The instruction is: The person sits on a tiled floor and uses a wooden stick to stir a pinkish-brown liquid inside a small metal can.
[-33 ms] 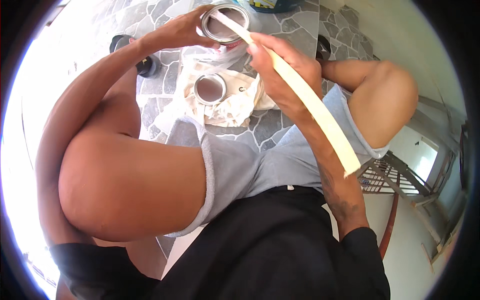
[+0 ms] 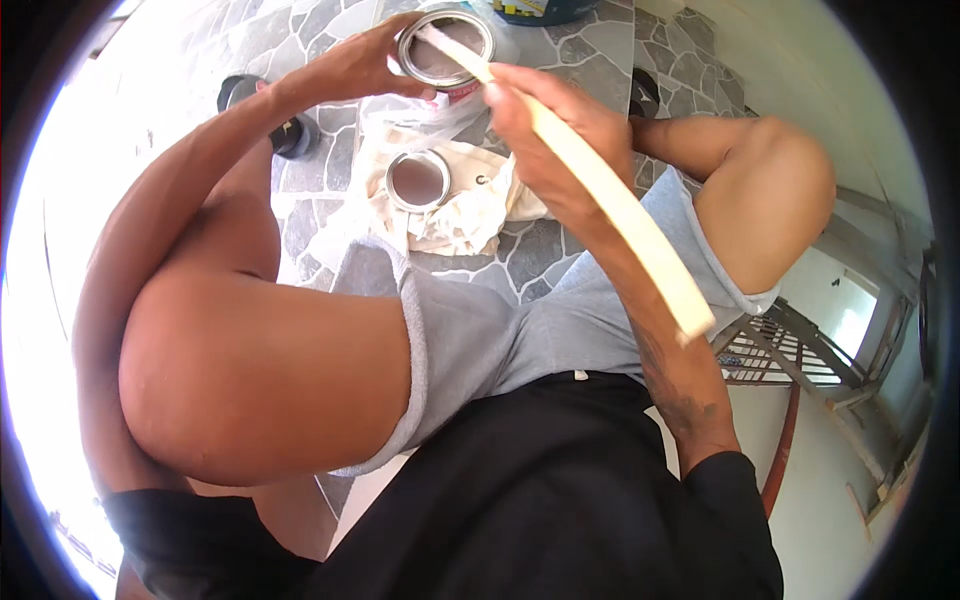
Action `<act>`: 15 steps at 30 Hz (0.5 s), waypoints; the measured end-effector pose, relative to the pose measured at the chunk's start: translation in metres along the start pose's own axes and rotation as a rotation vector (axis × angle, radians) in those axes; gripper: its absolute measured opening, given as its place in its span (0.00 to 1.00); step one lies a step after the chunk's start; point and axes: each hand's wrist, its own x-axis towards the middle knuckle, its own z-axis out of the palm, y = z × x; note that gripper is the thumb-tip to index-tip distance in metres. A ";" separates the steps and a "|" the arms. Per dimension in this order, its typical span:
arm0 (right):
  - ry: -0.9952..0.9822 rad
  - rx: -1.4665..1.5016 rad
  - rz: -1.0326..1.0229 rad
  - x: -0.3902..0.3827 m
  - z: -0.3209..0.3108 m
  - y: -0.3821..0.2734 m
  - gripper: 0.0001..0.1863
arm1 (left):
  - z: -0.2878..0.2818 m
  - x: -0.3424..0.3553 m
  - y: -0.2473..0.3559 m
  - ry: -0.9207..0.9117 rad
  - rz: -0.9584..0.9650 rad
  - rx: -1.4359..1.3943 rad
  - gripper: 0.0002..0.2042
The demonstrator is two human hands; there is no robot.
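My left hand (image 2: 372, 62) is wrapped around the near-left side of an open metal can (image 2: 491, 45), thumb below its rim. Inside the can is a brownish-grey liquid that looks like paint. A long, flat wooden stick (image 2: 622, 212) is gripped in my right hand (image 2: 560, 125). Its far end, whitish, reaches into that can, while the other end extends back over my right forearm. Closer to me, a smaller open can (image 2: 391, 183) with similar brownish liquid stands on a crumpled cream cloth (image 2: 475, 160).
Clear plastic (image 2: 425, 128) lies crumpled beneath and beside the larger can. A dark teal container (image 2: 545, 12) with a label is partly cut off at the top. My bent legs flank the grey stone-patterned floor (image 2: 530, 268). Wooden framing (image 2: 860, 400) stands at the right.
My right hand and the stick have shifted slightly left, and the stick has turned a little on its edge. The larger can has moved slightly left too.
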 end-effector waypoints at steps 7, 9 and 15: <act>0.017 0.246 0.251 -0.008 -0.001 0.013 0.15 | -0.003 0.002 0.006 -0.095 -0.129 -0.091 0.52; 0.033 0.229 0.241 -0.007 0.003 0.010 0.16 | -0.004 -0.001 0.008 -0.061 -0.107 -0.090 0.51; 0.120 0.296 0.234 -0.015 0.012 0.018 0.14 | -0.003 0.002 0.010 -0.066 -0.098 -0.062 0.52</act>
